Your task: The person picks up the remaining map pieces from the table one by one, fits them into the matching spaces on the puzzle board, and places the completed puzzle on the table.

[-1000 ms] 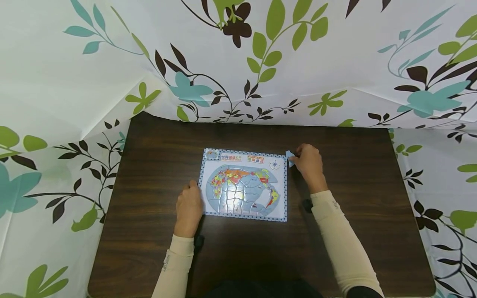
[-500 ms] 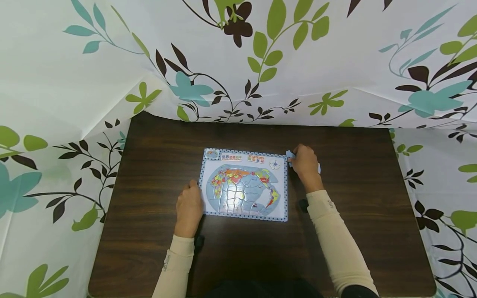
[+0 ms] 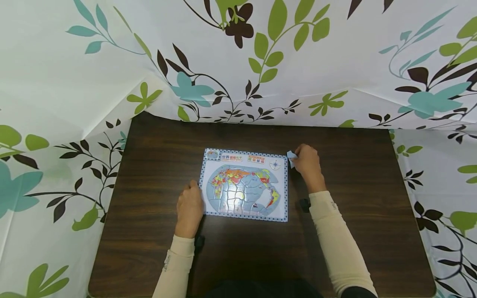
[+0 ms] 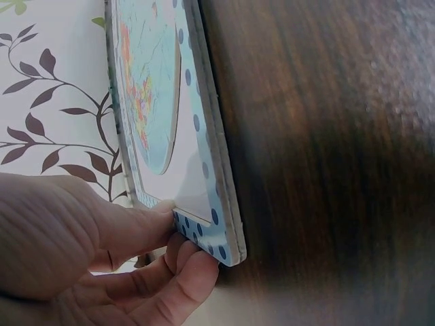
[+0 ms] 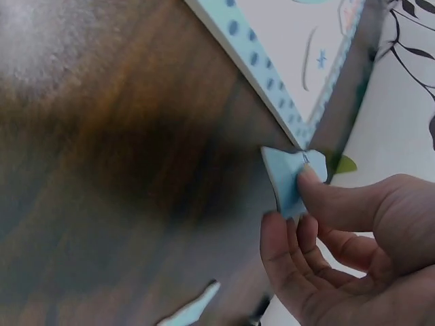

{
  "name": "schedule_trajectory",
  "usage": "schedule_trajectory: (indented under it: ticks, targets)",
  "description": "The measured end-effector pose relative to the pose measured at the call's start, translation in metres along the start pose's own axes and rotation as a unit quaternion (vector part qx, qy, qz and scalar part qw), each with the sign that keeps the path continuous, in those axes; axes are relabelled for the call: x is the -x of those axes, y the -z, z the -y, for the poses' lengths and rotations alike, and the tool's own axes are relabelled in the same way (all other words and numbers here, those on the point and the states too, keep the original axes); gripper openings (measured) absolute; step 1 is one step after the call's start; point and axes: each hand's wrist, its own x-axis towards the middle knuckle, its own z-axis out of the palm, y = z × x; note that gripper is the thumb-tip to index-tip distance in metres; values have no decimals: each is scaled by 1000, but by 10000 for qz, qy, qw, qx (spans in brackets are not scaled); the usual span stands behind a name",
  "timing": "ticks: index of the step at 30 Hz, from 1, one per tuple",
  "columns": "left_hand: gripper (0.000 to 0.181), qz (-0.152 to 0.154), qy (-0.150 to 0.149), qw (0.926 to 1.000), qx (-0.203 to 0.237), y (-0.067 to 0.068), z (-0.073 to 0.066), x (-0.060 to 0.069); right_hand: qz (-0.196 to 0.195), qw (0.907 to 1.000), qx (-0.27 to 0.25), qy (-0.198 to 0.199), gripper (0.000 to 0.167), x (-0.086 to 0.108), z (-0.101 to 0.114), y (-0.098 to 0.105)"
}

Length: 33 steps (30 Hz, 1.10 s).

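A world-map jigsaw puzzle (image 3: 242, 194) with a dotted blue border lies on the dark table. Most of its oval is filled, and a white gap shows at the right of the map. With thumb on top and fingers at the edge, my left hand (image 3: 189, 210) grips the board's left border (image 4: 194, 231). Just off the upper right corner, my right hand (image 3: 308, 164) pinches a light-blue puzzle piece (image 5: 289, 173) between thumb and fingers. Part of that piece is covered by the thumb.
Another pale-blue puzzle piece (image 5: 192, 309) lies on the table near the right hand; the head view hides it. Brown wood table (image 3: 149, 165) surrounds the board. A leaf-patterned white sheet (image 3: 298, 107) rises behind the table's back edge.
The right hand has shifted slightly beside the corner, and the piece in its fingers has changed its angle. A pale bit seen right of that hand half a second ago is hidden. The left hand stays put.
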Motion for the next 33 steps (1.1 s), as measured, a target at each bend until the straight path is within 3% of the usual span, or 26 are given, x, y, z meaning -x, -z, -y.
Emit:
schedule_trajectory:
  ticks: [7,13,18,25,33]
  targets:
    - [16,-28,41,10000,-1,1,0,1,223,9980,-583,36,22,5,-3,12]
    - [17,-119,-28,9999,36,1,1,3,318,9898,-1379,184,24,13,1,19]
    - [17,-175,-80,9998,27,1,1,3,522,9843,-1651,332,23,25,7,21]
    - [17,-137,-43,9999,46,1,0,2,873,9777,-1833,529,21,46,8,9]
    - [19,-53,33,10000,-7,0,-1,1,1194,9708,-2061,274,18,72,7,-20]
